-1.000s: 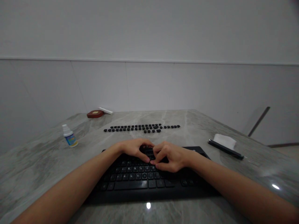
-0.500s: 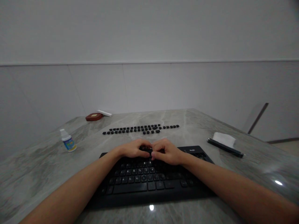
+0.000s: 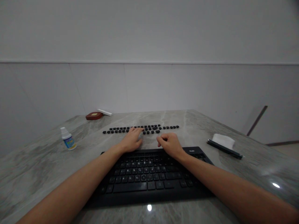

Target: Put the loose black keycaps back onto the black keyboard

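The black keyboard lies in front of me, with both forearms crossing over it. Beyond its back edge, my left hand reaches out with fingers extended and thumb apart, its fingertips at the rows of loose black keycaps. A few keycaps are covered by those fingers. Above the keyboard's back edge, my right hand is curled with thumb and forefinger together; whether anything small sits inside cannot be seen.
A small white spray bottle stands on the left of the marbled table. Farther back are a reddish-brown case and a white strip. On the right, a black pen-like tool lies against a white tissue.
My left hand has left the keyboard and moved forward to the keycap rows, its fingers opening out. My right hand has lifted slightly away and back from the keys.
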Tool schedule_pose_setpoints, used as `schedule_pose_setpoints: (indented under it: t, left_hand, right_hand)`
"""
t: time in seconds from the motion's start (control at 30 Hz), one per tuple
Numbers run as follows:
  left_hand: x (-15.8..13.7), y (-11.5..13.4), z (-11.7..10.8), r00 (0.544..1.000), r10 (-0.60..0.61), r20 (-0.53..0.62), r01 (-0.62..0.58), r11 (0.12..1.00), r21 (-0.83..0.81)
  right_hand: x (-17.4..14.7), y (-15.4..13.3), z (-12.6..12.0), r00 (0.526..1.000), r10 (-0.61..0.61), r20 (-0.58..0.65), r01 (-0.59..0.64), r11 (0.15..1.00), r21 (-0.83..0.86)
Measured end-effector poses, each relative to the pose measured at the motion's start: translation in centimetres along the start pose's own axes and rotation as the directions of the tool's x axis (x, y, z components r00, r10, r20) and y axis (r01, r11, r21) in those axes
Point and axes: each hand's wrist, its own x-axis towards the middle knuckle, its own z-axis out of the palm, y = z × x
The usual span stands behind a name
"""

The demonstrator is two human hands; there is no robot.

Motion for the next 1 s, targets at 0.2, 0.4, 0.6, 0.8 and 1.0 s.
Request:
schedule_pose_setpoints:
  t: [0.2, 0.4, 0.6, 0.8, 1.0]
  left_hand:
    - [0.12, -0.34, 0.40, 0.988, -0.004, 0.157, 0.000, 1.000, 0.026]
    - [0.22, -0.34, 0.42, 0.978, -0.019, 0.207, 0.011, 0.999, 0.043]
    - [0.10, -0.04, 0.14, 0.985, 0.015, 0.173, -0.022, 0.999, 0.036]
    - [0.09, 0.01, 0.12, 0.994, 0.090, 0.061, -0.091, 0.996, 0.009]
    - [0.01, -0.04, 0.17, 0.992, 0.120, -0.040, -0.120, 0.993, -0.020]
  right_hand:
    - [-0.03, 0.05, 0.10, 1.000, -0.009, 0.016, 0.009, 1.000, -0.002]
    - [0.00, -0.03, 0.13, 1.000, -0.007, 0.018, 0.007, 1.000, -0.009]
    - [0.02, -0.10, 0.05, 1.000, -0.004, 0.020, 0.004, 1.000, -0.015]
    - [0.02, -0.09, 0.06, 1.000, -0.007, 0.019, 0.007, 1.000, -0.012]
    - [0.01, -0.01, 0.08, 1.000, -0.016, 0.016, 0.016, 1.000, -0.013]
